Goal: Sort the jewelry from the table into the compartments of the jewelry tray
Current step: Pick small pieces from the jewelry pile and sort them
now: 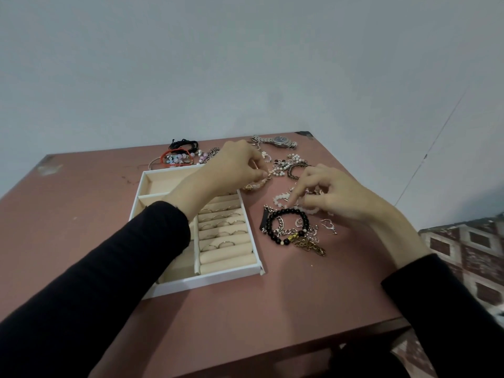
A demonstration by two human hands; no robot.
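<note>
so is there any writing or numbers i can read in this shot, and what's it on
No text can be read anywhere in this view.
wristwatch dial: any brand or numerals are too small and blurred to read.
gold charm on the black bead bracelet: any marking is too small to tell.
jewelry tray: no label shows.

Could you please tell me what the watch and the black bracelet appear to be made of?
The watch: likely steel, silvery sheen on linked band. The black bracelet: glossy round beads, possibly stone or glass, with one gold-coloured charm.
</note>
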